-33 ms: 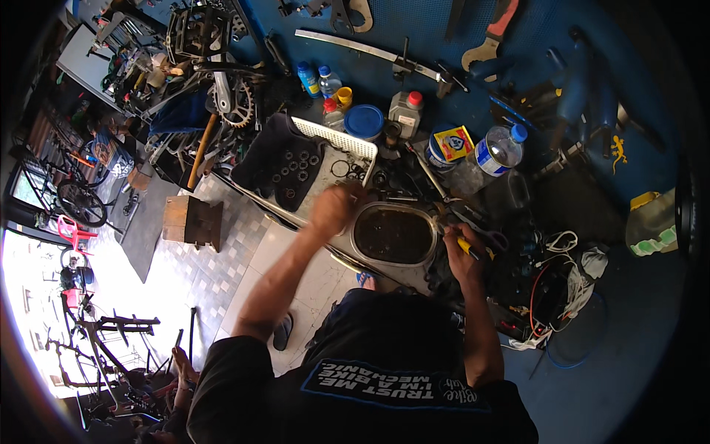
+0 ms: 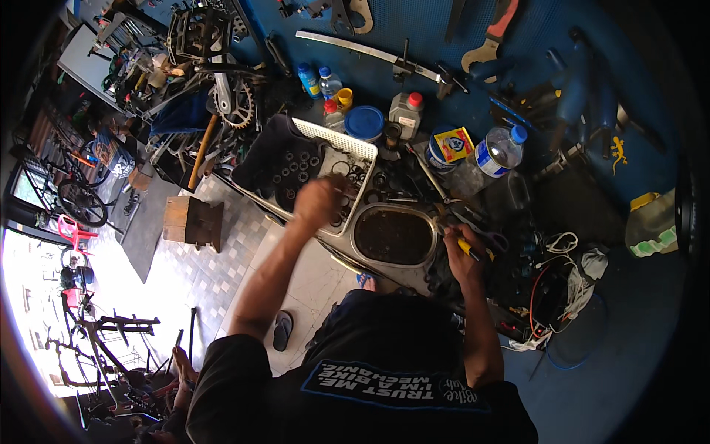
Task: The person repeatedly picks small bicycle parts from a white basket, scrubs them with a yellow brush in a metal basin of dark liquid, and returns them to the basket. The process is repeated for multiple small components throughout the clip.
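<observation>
My left hand (image 2: 319, 201) is over the white plastic basket (image 2: 370, 153), its fingers smeared by motion. Several small metal rings (image 2: 304, 165) lie in the basket on a black cloth (image 2: 259, 159), with more dark rings on the basket's bare side. To the right of the basket stands an oval metal tray (image 2: 356, 244) holding dark liquid. By the tray's right end, my right hand (image 2: 461, 259) is closed around a tool with a yellow-and-black handle (image 2: 466, 246); its working end is too small to make out.
Behind the basket stand a blue-lidded tub (image 2: 364, 121), a grey bottle with a red cap (image 2: 406, 111) and a clear bottle with a blue cap (image 2: 501, 152). Cables (image 2: 573, 281) lie at the right. A wooden box (image 2: 191, 220) stands on the floor at the left.
My left hand has moved left, away from the tray's edge and over the basket, uncovering more rings. My right hand stays in place.
</observation>
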Tool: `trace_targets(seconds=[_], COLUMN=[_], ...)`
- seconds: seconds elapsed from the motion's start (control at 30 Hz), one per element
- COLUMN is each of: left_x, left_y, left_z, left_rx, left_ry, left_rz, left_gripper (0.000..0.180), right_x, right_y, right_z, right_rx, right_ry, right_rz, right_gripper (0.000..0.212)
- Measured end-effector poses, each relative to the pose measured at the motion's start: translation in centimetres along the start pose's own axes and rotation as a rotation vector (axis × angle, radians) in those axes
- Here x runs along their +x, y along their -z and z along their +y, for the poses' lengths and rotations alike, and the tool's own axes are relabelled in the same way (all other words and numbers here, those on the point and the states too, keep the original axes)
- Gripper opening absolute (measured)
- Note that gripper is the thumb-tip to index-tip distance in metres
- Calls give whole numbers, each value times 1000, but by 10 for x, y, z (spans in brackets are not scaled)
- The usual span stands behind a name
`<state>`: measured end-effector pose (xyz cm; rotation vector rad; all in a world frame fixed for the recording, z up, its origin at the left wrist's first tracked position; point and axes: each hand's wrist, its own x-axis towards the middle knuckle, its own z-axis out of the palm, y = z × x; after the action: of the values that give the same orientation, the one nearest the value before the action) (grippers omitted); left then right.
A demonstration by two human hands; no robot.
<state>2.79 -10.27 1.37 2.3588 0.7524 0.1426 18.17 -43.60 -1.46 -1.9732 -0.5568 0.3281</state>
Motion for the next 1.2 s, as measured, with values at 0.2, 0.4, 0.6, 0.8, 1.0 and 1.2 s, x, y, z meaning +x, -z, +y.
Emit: trace_targets(seconds=[0.2, 0.4, 0.6, 0.8, 1.0, 1.2], left_x=[27, 36, -3, -50, -58, -53], left_y=[63, 68, 22, -105, -161, -169], left_z=[-116, -115, 21, 45, 57, 86], left_rx=[335, 597, 217, 210, 320, 314], left_ry=[214, 230, -92, -409, -162, -293], left_rz=[-39, 185, 83, -130, -223, -441], left_gripper=[9, 17, 22, 55, 119, 115], right_x=[12, 16, 20, 27, 19, 15], right_y=[-4, -6, -3, -1, 2, -2], right_z=[-4, -9, -9, -31, -31, -32], right_rx=[31, 34, 0, -11, 48, 95], right_ry=[23, 19, -18, 24, -20, -21], right_rz=[19, 2, 37, 59, -3, -36], right_gripper=[24, 23, 24, 22, 21, 21])
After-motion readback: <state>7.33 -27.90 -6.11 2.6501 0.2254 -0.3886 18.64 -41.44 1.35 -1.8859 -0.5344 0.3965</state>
